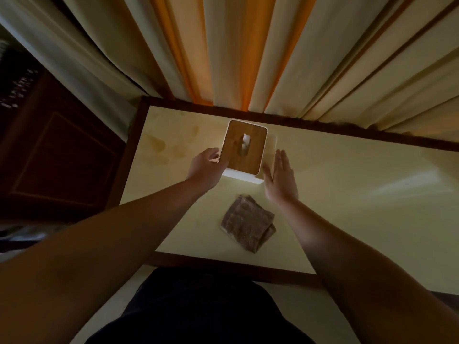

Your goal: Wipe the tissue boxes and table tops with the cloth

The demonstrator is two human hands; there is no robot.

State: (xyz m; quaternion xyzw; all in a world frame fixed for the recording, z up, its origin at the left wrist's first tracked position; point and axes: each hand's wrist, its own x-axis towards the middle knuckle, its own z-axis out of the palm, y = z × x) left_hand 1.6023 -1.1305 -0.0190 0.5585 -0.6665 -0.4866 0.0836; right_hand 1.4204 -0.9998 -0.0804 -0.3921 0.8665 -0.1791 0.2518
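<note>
My left hand [206, 162] grips the box [244, 150] at the table's [347, 170] far edge. Right hand [280, 178] flat, grip wide, just right of it. Cloth [248, 225] lies near me.

Cream table top [347, 184], dark wood rim — tissue box [244, 150] near the back; folded cloth [248, 225] nearer.

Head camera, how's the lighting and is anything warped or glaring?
Head view: dim, warm light; the forearms lie in shadow. Wide-angle distortion bends the table edges and fans the curtains. A pale sheen streaks the tabletop at right. The tissue box and the cloth show fairly sharp.
</note>
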